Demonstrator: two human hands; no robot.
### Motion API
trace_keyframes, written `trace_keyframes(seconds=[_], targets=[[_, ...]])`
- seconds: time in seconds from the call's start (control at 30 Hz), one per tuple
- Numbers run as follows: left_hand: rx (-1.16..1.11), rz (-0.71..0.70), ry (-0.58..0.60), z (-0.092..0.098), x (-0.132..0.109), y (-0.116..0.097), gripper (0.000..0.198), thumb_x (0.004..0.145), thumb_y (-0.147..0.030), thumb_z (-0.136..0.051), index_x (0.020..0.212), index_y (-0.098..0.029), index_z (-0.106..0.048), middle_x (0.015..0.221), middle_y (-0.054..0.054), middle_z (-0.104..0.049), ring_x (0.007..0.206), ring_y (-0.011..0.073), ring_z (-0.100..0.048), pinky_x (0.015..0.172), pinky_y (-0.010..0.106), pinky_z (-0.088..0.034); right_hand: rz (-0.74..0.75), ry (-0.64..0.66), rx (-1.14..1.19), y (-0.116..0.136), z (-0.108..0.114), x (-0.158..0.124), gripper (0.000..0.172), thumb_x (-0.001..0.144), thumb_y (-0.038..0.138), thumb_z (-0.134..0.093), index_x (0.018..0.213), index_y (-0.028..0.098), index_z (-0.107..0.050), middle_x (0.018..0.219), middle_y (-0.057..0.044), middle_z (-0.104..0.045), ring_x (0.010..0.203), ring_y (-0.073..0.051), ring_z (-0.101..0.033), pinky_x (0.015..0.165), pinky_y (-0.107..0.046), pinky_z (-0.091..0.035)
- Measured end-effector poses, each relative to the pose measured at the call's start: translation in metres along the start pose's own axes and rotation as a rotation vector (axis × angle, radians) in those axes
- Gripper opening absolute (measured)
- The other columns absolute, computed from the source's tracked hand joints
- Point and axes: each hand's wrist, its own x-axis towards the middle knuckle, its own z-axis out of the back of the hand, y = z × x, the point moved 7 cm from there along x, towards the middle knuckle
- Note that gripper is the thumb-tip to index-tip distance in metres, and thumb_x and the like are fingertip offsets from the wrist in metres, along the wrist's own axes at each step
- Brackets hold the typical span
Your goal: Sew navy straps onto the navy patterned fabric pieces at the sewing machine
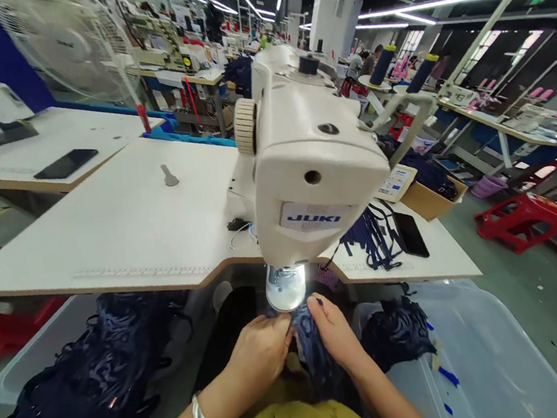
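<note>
Dark navy fabric (311, 343) hangs between my two hands, just below the lit metal arm (286, 290) of a white sewing machine (316, 164). My left hand (266, 344), with a silver bracelet on its wrist, pinches the fabric's left edge close under that arm. On the other side, my right hand (333, 327) grips the fabric with thumb and fingers pressed together. The fabric's lower part drapes down in front of an olive shirt.
Navy pieces (92, 384) heap over a clear bin at left. Another clear bin (495, 345) at right holds a navy bundle (398, 333). Navy strips (372, 238) and a phone (411, 234) lie on the white table (158, 216). Red stools (523, 218) stand on the floor.
</note>
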Motion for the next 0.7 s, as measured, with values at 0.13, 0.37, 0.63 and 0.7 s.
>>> trace_keyframes(seconds=[0.13, 0.37, 0.63, 0.7], targets=[[0.035, -0.005, 0.084, -0.009, -0.006, -0.001, 0.029, 0.094, -0.02, -0.032, 0.08, -0.018, -0.056, 0.054, 0.003, -0.059, 0.047, 0.0171, -0.057, 0.048, 0.027, -0.042, 0.116, 0.038, -0.47, 0.001, -0.004, 0.003, 0.029, 0.093, 0.032, -0.04, 0.067, 0.021, -0.046, 0.062, 0.001, -0.047, 0.059, -0.015, -0.045, 0.057, -0.025, -0.032], [0.021, 0.036, 0.201, -0.022, 0.001, -0.004, 0.018, 0.093, -0.026, -0.041, 0.098, -0.016, -0.056, 0.086, 0.009, -0.069, 0.077, 0.0206, -0.067, 0.072, 0.032, -0.052, 0.037, -0.044, -0.132, 0.004, 0.003, 0.013, 0.033, 0.095, 0.042, -0.036, 0.076, 0.021, -0.052, 0.066, 0.0, -0.053, 0.062, -0.016, -0.05, 0.06, -0.025, -0.038], [0.023, 0.104, 0.376, -0.041, -0.003, -0.006, 0.026, 0.085, -0.008, -0.035, 0.095, -0.01, -0.06, 0.065, 0.009, -0.067, 0.059, 0.0248, -0.065, 0.058, 0.036, -0.052, 0.242, -0.139, -0.645, 0.001, -0.009, -0.003, 0.041, 0.099, 0.034, -0.027, 0.071, 0.019, -0.053, 0.071, -0.005, -0.057, 0.064, -0.017, -0.052, 0.06, -0.027, -0.038], [0.018, 0.134, 0.382, -0.04, -0.005, -0.003, 0.025, 0.089, -0.016, -0.037, 0.099, -0.011, -0.059, 0.071, 0.009, -0.069, 0.063, 0.0238, -0.066, 0.062, 0.035, -0.053, 0.255, -0.103, -0.726, 0.004, -0.006, -0.004, 0.037, 0.1, 0.03, -0.03, 0.08, 0.018, -0.058, 0.077, -0.006, -0.062, 0.068, -0.018, -0.057, 0.062, -0.027, -0.04]])
